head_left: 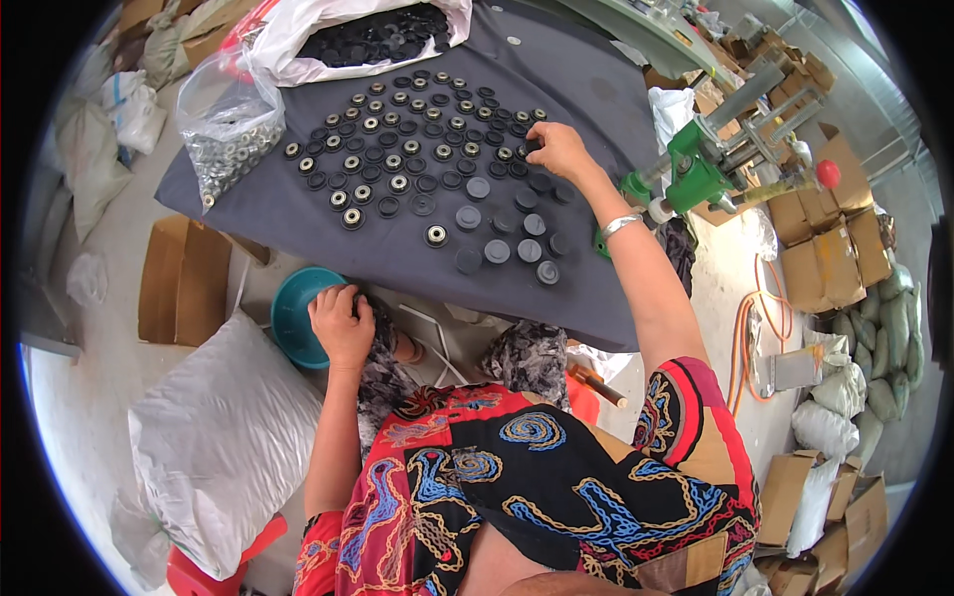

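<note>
My right hand (558, 151) reaches over the dark cloth-covered table (328, 233), its fingertips pinched on a black round plastic cap (533, 145) at the right edge of the spread pieces. Around it lie many black plastic rings; several hold a shiny metal bearing (436, 235). Closer to me, several grey-black caps (496, 251) lie flat. My left hand (341, 326) is low beside my knee, over the rim of a teal basin (288, 316). Its fingers are curled, and what they hold, if anything, is hidden.
A white sack of black parts (283, 50) lies open at the table's far side. Beside it stands a clear bag of bearings (234, 134). A green hand press (691, 164) with a red-knobbed lever is at the right. A large white sack (219, 427) leans at my left.
</note>
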Action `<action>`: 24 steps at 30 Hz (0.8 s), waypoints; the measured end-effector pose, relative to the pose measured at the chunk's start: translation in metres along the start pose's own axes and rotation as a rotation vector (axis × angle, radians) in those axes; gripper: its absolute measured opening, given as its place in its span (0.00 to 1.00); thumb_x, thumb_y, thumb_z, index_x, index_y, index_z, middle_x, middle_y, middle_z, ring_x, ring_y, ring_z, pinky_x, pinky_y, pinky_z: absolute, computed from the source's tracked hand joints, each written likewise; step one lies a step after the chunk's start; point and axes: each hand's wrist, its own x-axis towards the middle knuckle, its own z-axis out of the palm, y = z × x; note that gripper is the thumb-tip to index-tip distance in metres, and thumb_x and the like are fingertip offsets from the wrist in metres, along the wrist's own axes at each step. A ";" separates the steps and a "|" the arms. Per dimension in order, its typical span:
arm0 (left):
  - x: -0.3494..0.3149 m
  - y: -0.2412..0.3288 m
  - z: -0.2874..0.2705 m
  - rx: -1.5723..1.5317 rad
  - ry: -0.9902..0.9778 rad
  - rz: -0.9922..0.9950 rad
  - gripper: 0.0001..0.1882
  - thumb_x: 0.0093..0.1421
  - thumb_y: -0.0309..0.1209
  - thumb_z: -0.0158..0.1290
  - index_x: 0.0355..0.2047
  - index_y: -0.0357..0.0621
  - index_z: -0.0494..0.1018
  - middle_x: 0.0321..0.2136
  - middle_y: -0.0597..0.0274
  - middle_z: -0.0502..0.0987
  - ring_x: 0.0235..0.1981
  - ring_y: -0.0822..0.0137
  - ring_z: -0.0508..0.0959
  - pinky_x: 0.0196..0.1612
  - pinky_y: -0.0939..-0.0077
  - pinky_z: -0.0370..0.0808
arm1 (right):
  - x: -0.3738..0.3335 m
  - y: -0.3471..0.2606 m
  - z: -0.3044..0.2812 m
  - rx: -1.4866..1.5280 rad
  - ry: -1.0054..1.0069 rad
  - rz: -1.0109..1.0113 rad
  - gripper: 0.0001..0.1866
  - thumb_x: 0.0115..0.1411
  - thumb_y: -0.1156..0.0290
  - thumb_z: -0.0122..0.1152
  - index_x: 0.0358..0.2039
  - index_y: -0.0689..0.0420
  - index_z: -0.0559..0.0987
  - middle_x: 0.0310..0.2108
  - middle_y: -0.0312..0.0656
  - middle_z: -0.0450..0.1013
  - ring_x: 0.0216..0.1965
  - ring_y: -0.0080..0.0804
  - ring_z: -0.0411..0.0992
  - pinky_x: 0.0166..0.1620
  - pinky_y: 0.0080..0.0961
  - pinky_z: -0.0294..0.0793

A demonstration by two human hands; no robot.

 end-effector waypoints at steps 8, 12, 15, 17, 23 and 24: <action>-0.001 -0.004 0.001 -0.004 -0.001 -0.008 0.08 0.48 0.25 0.57 0.31 0.42 0.75 0.32 0.59 0.77 0.37 0.57 0.76 0.44 0.60 0.68 | 0.018 0.003 0.012 -0.067 -0.059 0.005 0.23 0.41 0.72 0.74 0.41 0.60 0.81 0.34 0.46 0.77 0.37 0.40 0.76 0.42 0.33 0.74; 0.000 -0.001 0.000 0.007 0.001 -0.006 0.08 0.48 0.25 0.57 0.31 0.42 0.75 0.31 0.59 0.78 0.38 0.57 0.76 0.43 0.60 0.68 | 0.016 -0.002 0.007 -0.039 -0.088 0.034 0.22 0.43 0.71 0.73 0.41 0.60 0.81 0.39 0.49 0.79 0.43 0.44 0.76 0.47 0.34 0.74; 0.001 -0.001 -0.001 0.003 0.015 0.001 0.08 0.48 0.26 0.57 0.31 0.42 0.75 0.31 0.59 0.78 0.38 0.56 0.76 0.43 0.60 0.68 | 0.011 0.015 -0.001 -0.055 0.005 -0.015 0.20 0.44 0.72 0.71 0.41 0.61 0.81 0.35 0.48 0.78 0.38 0.41 0.77 0.43 0.32 0.75; -0.001 -0.002 0.000 -0.005 0.010 -0.010 0.08 0.48 0.26 0.57 0.31 0.42 0.75 0.31 0.59 0.78 0.38 0.56 0.76 0.43 0.60 0.68 | 0.006 0.026 -0.011 -0.026 0.047 0.060 0.19 0.46 0.73 0.69 0.42 0.61 0.81 0.35 0.48 0.79 0.38 0.41 0.77 0.43 0.33 0.75; 0.000 0.000 0.002 0.003 -0.004 -0.003 0.09 0.48 0.26 0.57 0.31 0.42 0.76 0.31 0.59 0.77 0.38 0.56 0.76 0.44 0.60 0.68 | -0.011 0.029 0.002 -0.256 -0.083 0.095 0.18 0.52 0.71 0.66 0.45 0.56 0.81 0.43 0.50 0.78 0.48 0.46 0.75 0.50 0.38 0.74; 0.000 0.001 0.003 0.002 -0.002 0.002 0.09 0.48 0.26 0.57 0.31 0.42 0.76 0.31 0.59 0.77 0.38 0.56 0.76 0.44 0.60 0.68 | -0.014 0.029 0.005 -0.280 -0.084 0.090 0.18 0.53 0.71 0.65 0.46 0.56 0.81 0.44 0.50 0.78 0.48 0.46 0.75 0.51 0.38 0.74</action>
